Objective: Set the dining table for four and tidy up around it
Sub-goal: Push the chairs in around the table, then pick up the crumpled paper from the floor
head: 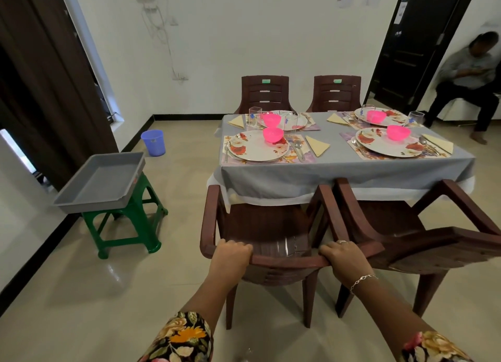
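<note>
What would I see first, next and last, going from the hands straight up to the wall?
Left hand and right hand gripping the near brown chair → grey tablecloth → near flowered plate → pink bowl on it → far pink bowl → far brown chair → white wall.

L hand [231,253] & R hand [343,256] both grip chair back [287,261], arms stretched fwd.

You're getting 1 person [469,82] sitting far right beside a dark door [412,44], a brown curtain [40,90] hanging left, and cables [160,28] dangling on the wall.
</note>
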`<state>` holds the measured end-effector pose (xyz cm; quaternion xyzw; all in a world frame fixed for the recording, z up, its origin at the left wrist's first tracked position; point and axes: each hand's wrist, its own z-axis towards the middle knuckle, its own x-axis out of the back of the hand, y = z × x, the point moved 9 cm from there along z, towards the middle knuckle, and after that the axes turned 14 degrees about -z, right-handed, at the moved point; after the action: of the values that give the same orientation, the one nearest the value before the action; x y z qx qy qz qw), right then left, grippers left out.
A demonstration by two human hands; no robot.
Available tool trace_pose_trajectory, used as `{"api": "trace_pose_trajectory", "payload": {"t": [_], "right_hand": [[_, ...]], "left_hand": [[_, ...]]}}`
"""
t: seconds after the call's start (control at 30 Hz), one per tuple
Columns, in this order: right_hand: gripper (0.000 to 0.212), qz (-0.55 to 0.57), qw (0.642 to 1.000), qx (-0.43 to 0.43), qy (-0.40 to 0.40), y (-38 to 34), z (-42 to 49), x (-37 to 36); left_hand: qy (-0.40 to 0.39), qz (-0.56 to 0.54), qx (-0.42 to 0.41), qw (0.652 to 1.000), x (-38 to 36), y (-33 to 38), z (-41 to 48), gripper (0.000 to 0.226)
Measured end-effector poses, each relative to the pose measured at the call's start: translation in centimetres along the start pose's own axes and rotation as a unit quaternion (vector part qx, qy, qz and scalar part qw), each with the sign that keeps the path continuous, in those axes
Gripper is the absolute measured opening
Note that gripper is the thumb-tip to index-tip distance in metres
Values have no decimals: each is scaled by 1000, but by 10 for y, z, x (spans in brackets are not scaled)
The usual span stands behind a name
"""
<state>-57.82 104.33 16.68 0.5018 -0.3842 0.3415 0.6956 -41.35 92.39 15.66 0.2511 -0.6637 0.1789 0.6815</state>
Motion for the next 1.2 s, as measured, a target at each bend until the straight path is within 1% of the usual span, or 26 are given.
{"api": "trace_pose_trajectory", "payload": {"t": [0.03, 0.07, 0.13, 0.2, 0.23, 0.27, 0.33, 0.4, 0.43, 0.5, 0.53, 0.57, 0.63, 0.73, 0.83, 0.87, 0.97, 1.0, 1.13, 1.2], "right_hand": [[28, -3, 1000, -15, 6, 0, -2, 1], [32, -2, 999, -35, 8, 1, -5, 2], [42, 3, 997, -77, 18, 4, -14, 5], [46, -4, 993, -116, 14, 6, -26, 9], [45, -10, 992, -129, 15, 6, -33, 10], [50, -13, 991, -136, 10, 6, -40, 10], [63, -11, 989, -147, 2, 4, -58, 7], [66, -5, 987, -160, 4, 2, -77, 9], [70, 8, 986, -169, -6, 2, -86, 8], [90, 37, 981, -187, -47, -1, -105, -1], [96, 45, 978, -195, -65, -3, -116, -5], [97, 45, 976, -199, -74, -6, -126, -7], [93, 37, 974, -202, -93, -13, -146, -12], [94, 53, 970, -205, -123, -27, -178, -25], [89, 59, 965, -198, -160, -40, -204, -34], [86, 60, 963, -197, -175, -44, -211, -38], [80, 69, 956, -197, -208, -56, -231, -56], [79, 78, 954, -194, -216, -61, -237, -66], [79, 114, 947, -176, -244, -89, -257, -111], [80, 122, 945, -164, -254, -110, -269, -147]], "left_hand": [[4, -3, 1, 1000, 3, 1, -1, 18], [23, -6, -5, 1000, 9, 3, -2, 13], [56, -18, -6, 998, 20, 5, -2, 11], [23, -10, 14, 1000, 12, 3, -4, 15], [33, -6, 24, 999, 12, 3, -6, 20], [66, -5, 28, 997, 16, 4, -9, 29], [96, -29, 45, 994, 13, 3, -18, 60], [131, -65, 36, 989, 9, 8, -32, 83], [166, -74, 14, 983, 9, 15, -42, 88], [239, -100, -27, 965, 4, 27, -67, 88], [249, -104, -38, 962, -6, 32, -78, 88], [242, -105, -47, 963, -20, 36, -87, 88], [209, -96, -51, 972, -50, 41, -102, 87], [157, -86, -50, 983, -90, 45, -120, 76], [71, -90, -37, 993, -119, 47, -130, 67], [37, -103, -29, 994, -125, 48, -133, 67], [-56, -140, 12, 988, -150, 46, -143, 103], [-78, -147, 26, 986, -159, 46, -147, 107], [-140, -151, 32, 978, -209, 38, -163, 108], [-171, -148, 48, 973, -255, 30, -169, 110]]}}
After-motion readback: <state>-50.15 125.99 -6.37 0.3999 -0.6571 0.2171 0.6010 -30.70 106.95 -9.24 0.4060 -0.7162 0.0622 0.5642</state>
